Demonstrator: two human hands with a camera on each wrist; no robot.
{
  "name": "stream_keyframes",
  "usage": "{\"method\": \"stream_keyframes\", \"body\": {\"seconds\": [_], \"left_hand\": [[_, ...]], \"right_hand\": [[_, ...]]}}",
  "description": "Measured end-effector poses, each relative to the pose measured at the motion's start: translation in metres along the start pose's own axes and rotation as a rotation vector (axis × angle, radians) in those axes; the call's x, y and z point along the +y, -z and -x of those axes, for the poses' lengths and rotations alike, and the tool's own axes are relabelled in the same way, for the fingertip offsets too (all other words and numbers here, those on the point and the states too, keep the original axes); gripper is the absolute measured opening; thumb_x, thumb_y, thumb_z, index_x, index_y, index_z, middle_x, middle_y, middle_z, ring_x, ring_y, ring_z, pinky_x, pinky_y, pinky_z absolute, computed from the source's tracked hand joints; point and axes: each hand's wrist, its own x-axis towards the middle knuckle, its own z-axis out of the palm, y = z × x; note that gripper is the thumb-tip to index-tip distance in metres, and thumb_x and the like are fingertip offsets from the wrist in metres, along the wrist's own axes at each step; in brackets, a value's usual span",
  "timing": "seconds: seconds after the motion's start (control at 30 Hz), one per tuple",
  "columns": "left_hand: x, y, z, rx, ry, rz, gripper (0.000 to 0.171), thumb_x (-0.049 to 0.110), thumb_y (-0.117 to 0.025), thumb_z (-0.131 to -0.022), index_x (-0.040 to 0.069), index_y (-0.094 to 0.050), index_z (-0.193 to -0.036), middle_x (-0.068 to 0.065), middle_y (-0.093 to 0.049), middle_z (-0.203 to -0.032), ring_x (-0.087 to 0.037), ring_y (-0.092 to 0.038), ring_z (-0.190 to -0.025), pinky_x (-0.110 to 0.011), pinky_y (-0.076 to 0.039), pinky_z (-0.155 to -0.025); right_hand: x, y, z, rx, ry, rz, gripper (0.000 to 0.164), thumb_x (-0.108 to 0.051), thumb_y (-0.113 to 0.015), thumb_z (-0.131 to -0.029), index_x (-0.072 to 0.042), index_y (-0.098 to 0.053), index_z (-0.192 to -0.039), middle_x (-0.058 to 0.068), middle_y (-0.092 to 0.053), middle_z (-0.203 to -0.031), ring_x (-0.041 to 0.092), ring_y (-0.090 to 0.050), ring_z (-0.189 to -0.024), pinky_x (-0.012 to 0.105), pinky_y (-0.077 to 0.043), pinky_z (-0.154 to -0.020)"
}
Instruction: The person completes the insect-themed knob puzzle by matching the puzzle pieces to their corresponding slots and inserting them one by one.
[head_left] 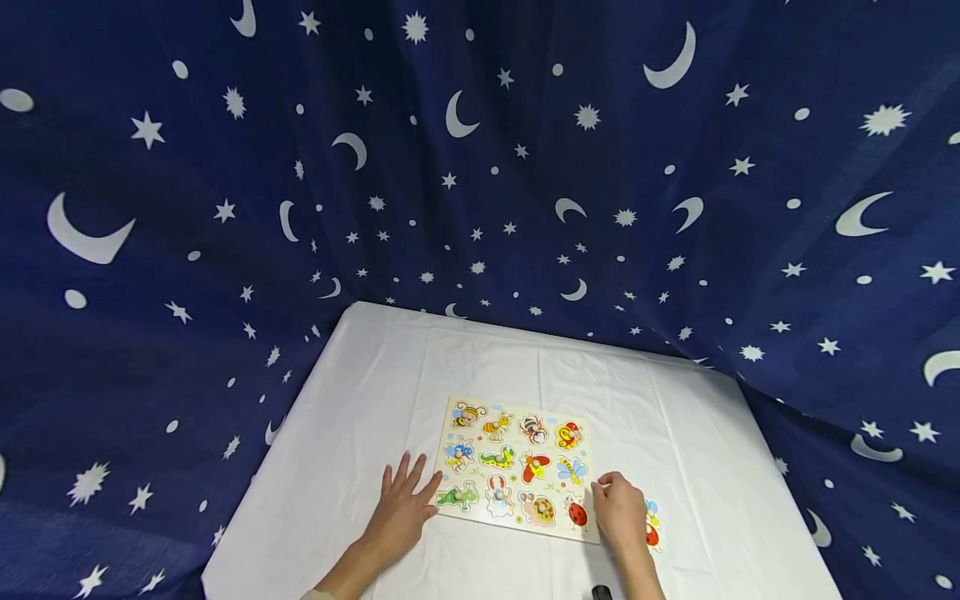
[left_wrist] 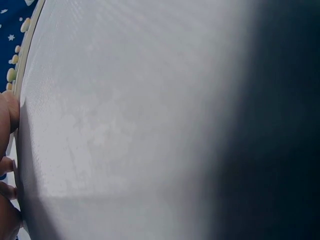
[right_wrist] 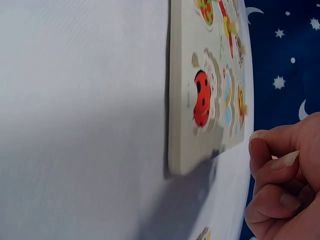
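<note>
A wooden peg puzzle board [head_left: 517,523] with insect pictures lies on the white cloth, most of its pieces seated with round knobs. The red ladybug picture [right_wrist: 202,100] and the bee-like picture [head_left: 572,472] beside it show as recesses without knobs. My left hand [head_left: 401,512] lies with fingers spread at the board's left edge, thumb and fingertips right at the rim. Near the right edge is my right hand [head_left: 618,508], fingers curled, thumb and forefinger together, nothing visible between them. Loose insect pieces [head_left: 652,535], red and blue-yellow, lie partly hidden behind the right wrist.
White cloth [head_left: 487,350] covers the table. Dark blue curtains [head_left: 480,150] with moons and stars hang around its back and sides. A small black object [head_left: 602,592] shows at the bottom edge, left of the right forearm.
</note>
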Motion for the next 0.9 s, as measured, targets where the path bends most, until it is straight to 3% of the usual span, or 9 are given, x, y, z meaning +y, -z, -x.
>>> {"method": "stream_keyframes", "body": {"seconds": [0.5,0.9], "left_hand": [[0.002,0.003,0.002,-0.008,0.008,0.023,0.052,0.035,-0.066,-0.079,0.019,-0.057,-0.127,-0.019,-0.041,-0.141,-0.046,-0.026,-0.134,-0.068,-0.024,-0.099],[0.000,0.000,0.000,0.023,-0.008,0.017,0.051,0.034,-0.067,-0.078,0.019,-0.058,-0.126,-0.020,-0.042,-0.140,-0.047,-0.028,-0.132,-0.069,-0.026,-0.097]], "right_hand": [[0.018,0.013,0.005,0.011,-0.101,0.068,0.014,-0.012,-0.064,-0.080,0.001,-0.061,-0.082,0.010,-0.063,-0.064,0.026,-0.057,-0.059,0.041,-0.043,-0.054],[0.036,0.025,0.009,-0.084,-0.197,0.107,0.023,-0.012,-0.064,-0.078,0.008,-0.059,-0.089,0.023,-0.064,-0.075,0.037,-0.061,-0.067,0.047,-0.048,-0.057]]}}
